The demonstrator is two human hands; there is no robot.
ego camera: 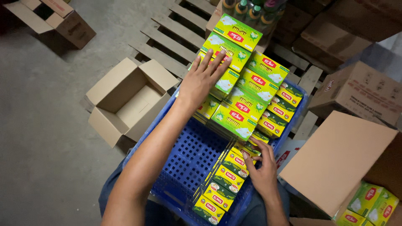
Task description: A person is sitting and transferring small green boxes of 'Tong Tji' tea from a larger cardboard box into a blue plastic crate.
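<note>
My left hand reaches forward and lies flat, fingers spread, on a stack of green-and-yellow flat boxes piled at the far end of a blue plastic crate. My right hand rests at the crate's near right side, fingertips touching a row of smaller green boxes standing on edge along that wall. Neither hand grips anything; both press or touch boxes. The crate's left half shows bare lattice floor.
An open cardboard carton with nothing in it sits on the concrete floor to the left. Another open carton at the right holds more green boxes. Wooden pallets, brown cartons and bottles stand beyond.
</note>
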